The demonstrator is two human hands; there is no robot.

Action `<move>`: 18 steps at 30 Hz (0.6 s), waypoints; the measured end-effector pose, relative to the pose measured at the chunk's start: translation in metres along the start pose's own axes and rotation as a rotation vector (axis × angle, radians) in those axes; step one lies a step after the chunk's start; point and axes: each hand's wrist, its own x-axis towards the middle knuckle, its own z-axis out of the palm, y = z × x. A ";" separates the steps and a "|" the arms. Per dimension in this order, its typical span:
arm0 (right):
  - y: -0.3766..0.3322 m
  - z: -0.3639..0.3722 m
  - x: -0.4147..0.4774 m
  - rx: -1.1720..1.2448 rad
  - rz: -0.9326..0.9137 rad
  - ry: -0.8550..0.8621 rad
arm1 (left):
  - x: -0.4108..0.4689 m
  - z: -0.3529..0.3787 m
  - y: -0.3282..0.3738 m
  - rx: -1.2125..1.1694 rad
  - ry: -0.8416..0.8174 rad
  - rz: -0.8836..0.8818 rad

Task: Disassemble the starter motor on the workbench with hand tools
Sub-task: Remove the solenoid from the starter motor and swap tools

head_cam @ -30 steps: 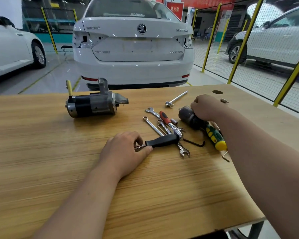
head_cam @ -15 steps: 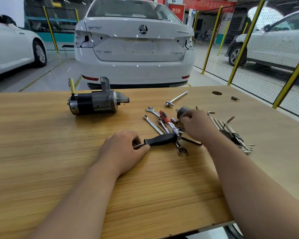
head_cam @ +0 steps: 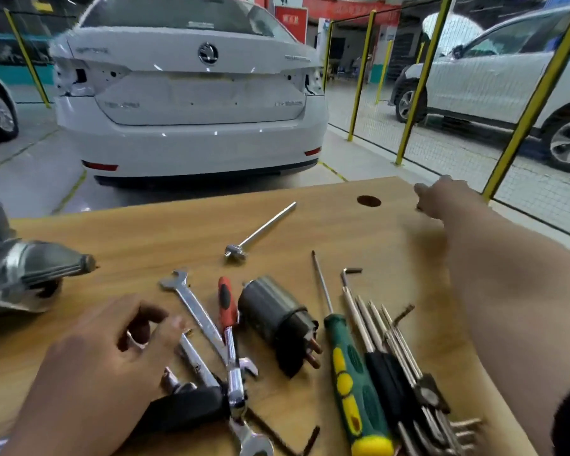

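A grey and silver metal starter motor lies on its side at the left edge of the wooden tabletop, partly cut off from view, with its tapered nose pointing right.

My left hand is at the near edge, fingers loosely curled above a black tool handle. I cannot tell whether it grips anything.

Just right of it lies a heap of tools: a silver open-ended spanner, a ratchet wrench with a red and black grip, then a dark grey cylindrical part with copper terminals. Beyond them, toward the far edge, lies a long silver rod with a knobbed head. Further right are a green and yellow screwdriver and a fan of steel hex keys in a black holder.

My right hand reaches to the far right corner, past a round hole in the top. It is blurred, so I cannot tell how its fingers lie.

I judge the motor heavy, rigid and liable to roll. I would take it around the thick barrel, not the narrow nose.
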 end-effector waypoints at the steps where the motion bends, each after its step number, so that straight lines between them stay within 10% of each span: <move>1: -0.004 0.010 0.011 -0.035 -0.011 -0.021 | 0.002 0.006 -0.008 -0.057 -0.007 -0.010; 18: -0.075 -0.061 -0.255 -0.014 -0.606 -0.247 | -0.031 -0.029 0.043 0.002 -0.165 -0.064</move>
